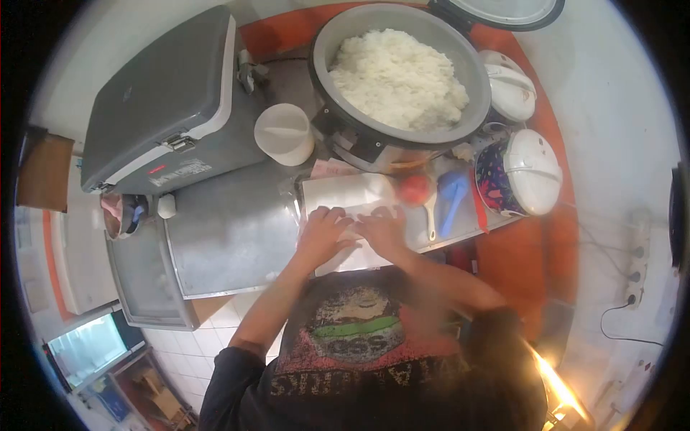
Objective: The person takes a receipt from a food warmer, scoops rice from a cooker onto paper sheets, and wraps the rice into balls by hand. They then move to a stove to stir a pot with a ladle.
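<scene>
A sheet of white paper (359, 260) lies at the front edge of the metal table, below a white stack of wrapping paper (334, 192). My left hand (323, 235) is on the paper's left side, fingers bent over it and thumb pointing right. My right hand (382, 231) bends its fingers onto the paper from the other side, close to the left thumb. Just right of the hands are a red round item (415, 189), a cream-handled spoon (431, 215) and a blue rice paddle (453, 197).
Behind the hands stands a large open cooker (327, 79) full of cooked rice (399, 79). A white plastic container (284, 135) and a grey cooler box (165, 93) are to the left. A patterned pot with a white lid (532, 172) stands at right on the metal table (230, 223).
</scene>
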The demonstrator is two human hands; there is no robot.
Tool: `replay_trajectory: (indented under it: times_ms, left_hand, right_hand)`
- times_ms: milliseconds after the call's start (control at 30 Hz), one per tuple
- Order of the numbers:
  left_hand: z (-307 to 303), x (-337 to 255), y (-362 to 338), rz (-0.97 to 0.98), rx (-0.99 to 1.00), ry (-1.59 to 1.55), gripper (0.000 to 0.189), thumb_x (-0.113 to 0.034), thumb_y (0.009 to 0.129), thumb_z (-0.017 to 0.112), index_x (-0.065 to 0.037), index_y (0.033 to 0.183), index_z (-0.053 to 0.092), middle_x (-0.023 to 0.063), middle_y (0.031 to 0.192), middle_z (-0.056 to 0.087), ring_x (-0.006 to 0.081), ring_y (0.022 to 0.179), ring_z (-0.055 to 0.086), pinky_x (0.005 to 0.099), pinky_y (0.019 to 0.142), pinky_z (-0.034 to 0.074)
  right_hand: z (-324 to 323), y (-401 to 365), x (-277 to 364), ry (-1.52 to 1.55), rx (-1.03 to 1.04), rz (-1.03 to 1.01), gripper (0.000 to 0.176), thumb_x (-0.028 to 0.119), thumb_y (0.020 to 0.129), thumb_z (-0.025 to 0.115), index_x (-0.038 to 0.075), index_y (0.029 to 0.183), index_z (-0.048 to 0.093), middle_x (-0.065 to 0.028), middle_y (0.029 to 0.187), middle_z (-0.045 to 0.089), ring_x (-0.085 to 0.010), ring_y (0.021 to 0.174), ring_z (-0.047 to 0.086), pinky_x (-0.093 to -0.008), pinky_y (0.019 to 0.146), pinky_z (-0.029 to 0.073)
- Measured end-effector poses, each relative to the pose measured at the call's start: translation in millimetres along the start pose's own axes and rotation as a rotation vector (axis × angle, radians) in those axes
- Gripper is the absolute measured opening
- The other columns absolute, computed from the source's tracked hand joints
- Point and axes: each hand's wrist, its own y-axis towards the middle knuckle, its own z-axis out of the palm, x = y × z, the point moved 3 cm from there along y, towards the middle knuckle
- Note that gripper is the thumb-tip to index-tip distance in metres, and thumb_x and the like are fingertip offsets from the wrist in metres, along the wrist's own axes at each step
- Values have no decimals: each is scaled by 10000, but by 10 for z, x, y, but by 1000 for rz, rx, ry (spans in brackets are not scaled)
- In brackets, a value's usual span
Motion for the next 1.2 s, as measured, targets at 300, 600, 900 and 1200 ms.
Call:
replay_trajectory:
  times_ms: [300, 600, 900, 1200]
  left_hand:
    - [689, 609, -251, -247, 282, -265, 232, -192, 773, 790, -55, 948, 722, 126, 930, 711, 319, 852, 676, 404, 760, 528]
    - [495, 795, -409, -357, 84, -206, 139, -132, 810, 740, -28, 901, 730, 163, 949, 703, 351, 958, 648, 416, 846, 510]
    - [823, 730, -528, -844, -11, -365, 128, -116, 952, 582, -15, 936, 659, 262, 915, 659, 464, 845, 628, 502, 733, 490]
    - [902, 741, -501, -468, -82, -139, 101, -64, 815, 667, -62, 913, 688, 148, 967, 627, 367, 917, 593, 458, 819, 479]
  right_hand:
    - [124, 282, -600, 409, 180, -12, 210, 321, 825, 718, 119, 851, 767, -55, 877, 707, -253, 940, 635, -444, 953, 408]
    - [228, 174, -717, 464, -58, 57, 124, 192, 827, 696, 79, 852, 741, -87, 1049, 718, -282, 964, 635, -439, 1016, 376]
    - [167, 191, -357, 59, -77, 281, 170, 124, 895, 554, 93, 1003, 680, -113, 882, 704, -279, 958, 633, -452, 865, 381]
    - [630, 130, -415, 75, -98, 212, 263, 113, 856, 544, 86, 1099, 640, -78, 1023, 688, -243, 1049, 608, -446, 858, 408]
